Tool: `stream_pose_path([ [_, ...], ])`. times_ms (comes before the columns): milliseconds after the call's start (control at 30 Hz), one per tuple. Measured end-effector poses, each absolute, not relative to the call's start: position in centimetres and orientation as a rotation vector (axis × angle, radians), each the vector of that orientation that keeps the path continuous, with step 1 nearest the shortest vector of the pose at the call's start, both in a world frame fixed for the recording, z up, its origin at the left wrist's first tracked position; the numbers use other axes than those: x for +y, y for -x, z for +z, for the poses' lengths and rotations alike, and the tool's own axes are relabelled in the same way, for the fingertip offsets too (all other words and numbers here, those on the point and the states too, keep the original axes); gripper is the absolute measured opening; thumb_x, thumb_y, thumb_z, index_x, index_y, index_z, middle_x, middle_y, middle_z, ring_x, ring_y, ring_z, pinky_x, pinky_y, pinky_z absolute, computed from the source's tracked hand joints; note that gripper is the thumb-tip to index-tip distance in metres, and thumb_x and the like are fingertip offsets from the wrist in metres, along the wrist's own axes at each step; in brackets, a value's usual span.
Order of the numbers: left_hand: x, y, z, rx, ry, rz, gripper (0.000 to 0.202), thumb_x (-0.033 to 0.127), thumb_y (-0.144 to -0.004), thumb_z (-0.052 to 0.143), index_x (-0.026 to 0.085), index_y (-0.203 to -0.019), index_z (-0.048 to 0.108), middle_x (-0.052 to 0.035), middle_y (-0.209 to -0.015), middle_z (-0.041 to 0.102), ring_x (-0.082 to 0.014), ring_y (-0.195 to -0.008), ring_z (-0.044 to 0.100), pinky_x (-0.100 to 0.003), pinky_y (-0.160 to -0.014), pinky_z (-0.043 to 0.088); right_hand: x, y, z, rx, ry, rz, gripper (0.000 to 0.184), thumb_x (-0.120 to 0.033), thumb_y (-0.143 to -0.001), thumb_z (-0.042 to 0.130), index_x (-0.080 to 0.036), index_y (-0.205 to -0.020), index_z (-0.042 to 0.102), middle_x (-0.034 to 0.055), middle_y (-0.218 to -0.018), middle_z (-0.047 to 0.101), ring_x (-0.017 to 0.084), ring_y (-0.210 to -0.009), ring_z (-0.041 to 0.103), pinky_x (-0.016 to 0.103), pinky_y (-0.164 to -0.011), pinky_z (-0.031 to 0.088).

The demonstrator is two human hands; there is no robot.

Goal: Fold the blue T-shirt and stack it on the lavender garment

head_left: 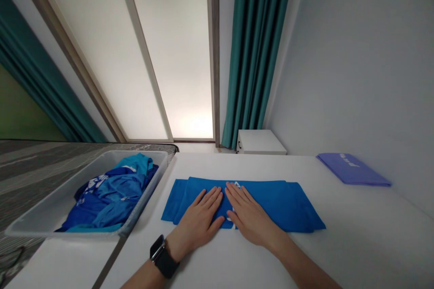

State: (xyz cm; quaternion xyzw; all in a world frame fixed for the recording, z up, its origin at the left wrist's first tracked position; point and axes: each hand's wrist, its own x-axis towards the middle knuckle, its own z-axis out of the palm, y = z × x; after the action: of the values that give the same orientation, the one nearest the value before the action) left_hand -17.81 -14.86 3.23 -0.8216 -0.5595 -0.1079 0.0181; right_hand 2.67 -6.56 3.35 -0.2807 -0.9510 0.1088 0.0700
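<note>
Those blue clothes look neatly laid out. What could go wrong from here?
The folded blue garment has uneven layers at both ends, so they might slip when the left hand and right hand lift. The smartwatch could possibly catch the fabric if that wrist drags across it.

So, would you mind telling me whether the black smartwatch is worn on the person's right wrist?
No, the black smartwatch is on the wrist of the left hand, while the wrist of the right hand is bare.
</note>
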Motion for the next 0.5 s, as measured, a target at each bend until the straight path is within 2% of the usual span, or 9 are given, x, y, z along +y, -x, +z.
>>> stream_pose_path([
  [133,-14.83,17.83,2.79,-1.74,2.559,-0.338,0.06,0.046,-0.101,0.035,0.021,-0.154,0.023,-0.0081,-0.156,0.033,-0.0236,-0.143,0.032,-0.045,-0.118,0.028,-6.91,-2.48,3.02,-2.917,0.83,0.344,0.062,-0.046,-0.102,0.024,-0.01,-0.152,0.026,0.0103,-0.159,0.018,0.024,-0.148,0.016,0.047,-0.121,0.014],
  [333,-14.96,17.88,2.52,-1.746,2.486,-0.29,0.059,0.046,-0.101,0.034,0.018,-0.153,0.028,-0.0092,-0.155,0.034,-0.0244,-0.142,0.035,-0.046,-0.117,0.03,-6.77,-2.6,2.37,-2.903,0.797,0.316,0.061,-0.046,-0.102,0.025,-0.01,-0.152,0.027,0.011,-0.159,0.019,0.024,-0.147,0.017,0.048,-0.12,0.015],
  [500,-15.02,17.38,2.75,-1.806,2.389,-0.305,0.054,0.047,-0.1,0.036,0.015,-0.143,0.045,-0.013,-0.148,0.047,-0.0281,-0.136,0.043,-0.048,-0.111,0.037,-6.5,-2.54,2.6,-2.793,0.88,0.272,0.059,-0.042,-0.102,0.027,-0.01,-0.152,0.029,0.0106,-0.159,0.02,0.023,-0.147,0.019,0.044,-0.12,0.019],
])
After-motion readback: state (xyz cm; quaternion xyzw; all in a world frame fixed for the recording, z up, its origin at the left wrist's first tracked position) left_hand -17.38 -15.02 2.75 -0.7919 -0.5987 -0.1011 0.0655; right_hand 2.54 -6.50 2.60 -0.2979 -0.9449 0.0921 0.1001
